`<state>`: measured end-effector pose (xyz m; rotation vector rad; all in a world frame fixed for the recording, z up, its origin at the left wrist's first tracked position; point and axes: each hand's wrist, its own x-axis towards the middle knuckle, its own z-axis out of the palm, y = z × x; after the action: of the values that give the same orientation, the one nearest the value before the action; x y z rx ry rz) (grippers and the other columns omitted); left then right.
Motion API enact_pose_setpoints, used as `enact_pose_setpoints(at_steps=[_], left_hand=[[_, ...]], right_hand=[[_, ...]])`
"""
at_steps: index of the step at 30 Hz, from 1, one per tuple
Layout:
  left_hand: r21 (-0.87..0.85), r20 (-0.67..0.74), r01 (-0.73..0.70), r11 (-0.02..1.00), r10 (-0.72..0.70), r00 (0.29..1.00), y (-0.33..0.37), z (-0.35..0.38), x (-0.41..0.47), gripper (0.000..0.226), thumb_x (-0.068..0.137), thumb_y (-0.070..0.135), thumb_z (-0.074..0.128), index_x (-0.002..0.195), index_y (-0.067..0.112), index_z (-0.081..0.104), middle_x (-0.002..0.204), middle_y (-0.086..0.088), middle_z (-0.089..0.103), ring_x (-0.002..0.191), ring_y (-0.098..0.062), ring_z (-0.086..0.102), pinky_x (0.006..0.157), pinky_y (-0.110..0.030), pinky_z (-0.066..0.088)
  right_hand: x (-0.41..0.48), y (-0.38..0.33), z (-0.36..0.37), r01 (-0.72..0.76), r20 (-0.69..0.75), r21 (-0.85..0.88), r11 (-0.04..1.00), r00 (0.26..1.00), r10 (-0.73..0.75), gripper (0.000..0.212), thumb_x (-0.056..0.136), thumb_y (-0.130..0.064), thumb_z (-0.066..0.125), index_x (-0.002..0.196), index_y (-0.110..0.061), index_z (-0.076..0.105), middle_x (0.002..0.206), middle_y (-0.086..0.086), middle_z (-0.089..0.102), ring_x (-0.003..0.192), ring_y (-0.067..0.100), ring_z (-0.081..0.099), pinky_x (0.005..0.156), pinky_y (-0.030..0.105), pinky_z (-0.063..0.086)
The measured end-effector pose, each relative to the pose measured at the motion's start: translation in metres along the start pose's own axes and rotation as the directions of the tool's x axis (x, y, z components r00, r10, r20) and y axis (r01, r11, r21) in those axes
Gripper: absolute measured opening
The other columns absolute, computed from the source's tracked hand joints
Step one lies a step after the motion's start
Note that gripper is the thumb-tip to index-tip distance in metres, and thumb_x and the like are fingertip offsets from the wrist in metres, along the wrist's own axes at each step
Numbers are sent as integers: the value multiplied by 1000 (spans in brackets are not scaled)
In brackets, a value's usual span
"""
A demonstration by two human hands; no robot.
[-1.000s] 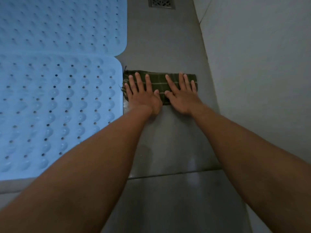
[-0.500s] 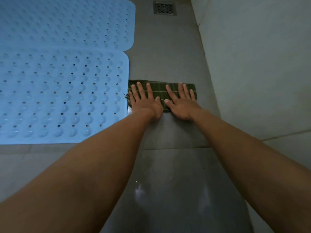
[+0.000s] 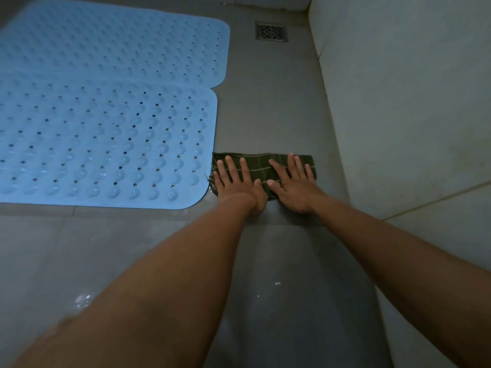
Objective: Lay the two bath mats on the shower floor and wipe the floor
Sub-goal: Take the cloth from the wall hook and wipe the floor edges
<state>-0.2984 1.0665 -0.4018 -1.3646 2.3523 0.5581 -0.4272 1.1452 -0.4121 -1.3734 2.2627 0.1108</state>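
Two light blue bath mats lie flat on the grey shower floor (image 3: 279, 118), the far mat (image 3: 114, 46) and the near mat (image 3: 101, 144) side by side, their long edges touching. A folded dark green striped cloth (image 3: 261, 166) lies on the floor just right of the near mat's front right corner. My left hand (image 3: 236, 181) and my right hand (image 3: 295, 184) press flat on the cloth with fingers spread, thumbs nearly touching. Both palms cover the cloth's near edge.
A square metal drain grate (image 3: 271, 31) sits in the floor at the back, right of the far mat. A pale wall (image 3: 403, 102) rises close on the right of the cloth. Wet sheen and small droplets (image 3: 83, 300) show on the tiles near me.
Both hands have dragged the cloth toward me along the near mat's right edge, from near the seam between the mats to its front corner. The view has pulled back, showing more floor.
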Motion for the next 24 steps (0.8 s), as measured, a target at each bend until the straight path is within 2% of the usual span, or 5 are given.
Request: enact_pose_setpoints(at_steps=[8, 17, 24], left_hand=[[8, 39, -28, 1000, 27, 999, -6, 7, -23, 71, 103, 50, 13, 153, 17, -24, 157, -16, -33, 144, -36, -32, 118, -51, -17], [44, 96, -49, 998, 44, 994, -18, 6, -39, 74, 104, 50, 19, 153, 16, -25, 157, -17, -33, 145, -38, -29, 120, -52, -11], [50, 134, -111, 993, 103, 986, -40, 8, -53, 76, 102, 55, 22, 155, 20, -21, 159, -13, -31, 147, -35, -26, 121, -50, -8]], right_hand=[[-30, 4, 9, 32, 55, -47, 998, 998, -29, 67, 100, -64, 19, 154, -42, -13, 162, 9, -26, 148, 22, -26, 121, 43, -13], [-58, -1, 6, 105, 106, -153, 983, 990, -89, 66, 100, -64, 20, 154, -43, -11, 165, 7, -18, 152, 22, -15, 122, 41, -5], [-83, -10, 2, 166, 195, -169, 972, 972, -132, 65, 101, -61, 22, 156, -40, -7, 166, 5, -15, 153, 21, -12, 122, 42, -1]])
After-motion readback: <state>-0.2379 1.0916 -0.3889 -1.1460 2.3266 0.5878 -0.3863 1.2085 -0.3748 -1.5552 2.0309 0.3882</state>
